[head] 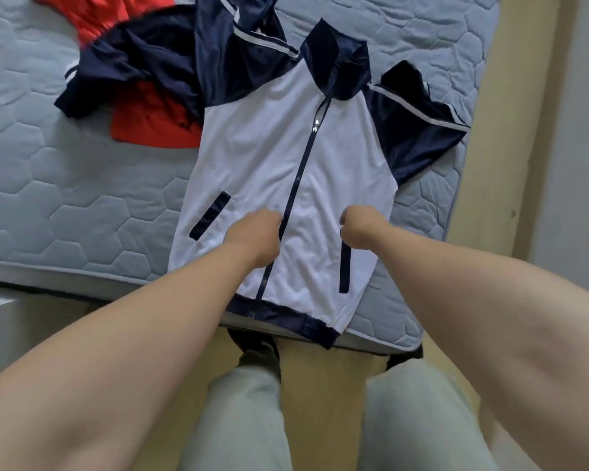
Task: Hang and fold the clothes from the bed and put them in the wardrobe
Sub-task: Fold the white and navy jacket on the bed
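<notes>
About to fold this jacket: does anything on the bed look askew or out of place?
Yes. The jacket is not fully on the mattress: its navy hem hangs over the near edge. One sleeve is bunched at the right edge; the other sleeve lies crumpled against the navy and red heap.

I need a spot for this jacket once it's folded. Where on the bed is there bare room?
The widest bare patch of mattress lies left of the jacket, below the red garment. A smaller one lies past the collar, toward the wall-side edge. The far left is crowded: a navy garment lies over the red garment there.
</notes>
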Available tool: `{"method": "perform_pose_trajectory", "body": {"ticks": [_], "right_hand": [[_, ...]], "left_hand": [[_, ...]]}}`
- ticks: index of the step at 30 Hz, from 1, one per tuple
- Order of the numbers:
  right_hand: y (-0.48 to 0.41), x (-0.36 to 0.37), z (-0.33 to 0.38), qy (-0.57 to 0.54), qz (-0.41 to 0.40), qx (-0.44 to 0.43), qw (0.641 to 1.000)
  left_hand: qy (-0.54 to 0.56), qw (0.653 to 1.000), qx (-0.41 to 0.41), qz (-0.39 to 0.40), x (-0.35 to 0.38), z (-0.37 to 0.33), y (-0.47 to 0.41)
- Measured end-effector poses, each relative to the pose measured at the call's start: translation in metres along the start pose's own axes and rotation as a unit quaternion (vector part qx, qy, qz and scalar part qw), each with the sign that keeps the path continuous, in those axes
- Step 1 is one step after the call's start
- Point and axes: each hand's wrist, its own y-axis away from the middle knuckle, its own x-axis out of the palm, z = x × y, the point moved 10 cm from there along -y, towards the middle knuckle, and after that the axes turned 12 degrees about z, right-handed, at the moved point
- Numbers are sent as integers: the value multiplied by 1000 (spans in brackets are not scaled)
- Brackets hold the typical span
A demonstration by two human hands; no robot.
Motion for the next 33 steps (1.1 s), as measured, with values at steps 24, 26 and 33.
{"method": "perform_pose_trajectory", "body": {"ticks": [24, 26, 33], "right_hand": [[-217, -170, 56, -42, -71, -232, 969], [-216, -173, 55, -43, -84, -215, 972], [-212, -171, 58, -6, -86, -216, 973]], "left_hand": [[53, 984, -102, -139, -85, -75, -203], [58, 983, -95, -143, -86, -75, -203], [98, 986, -44, -130, -80, -66, -199]]}}
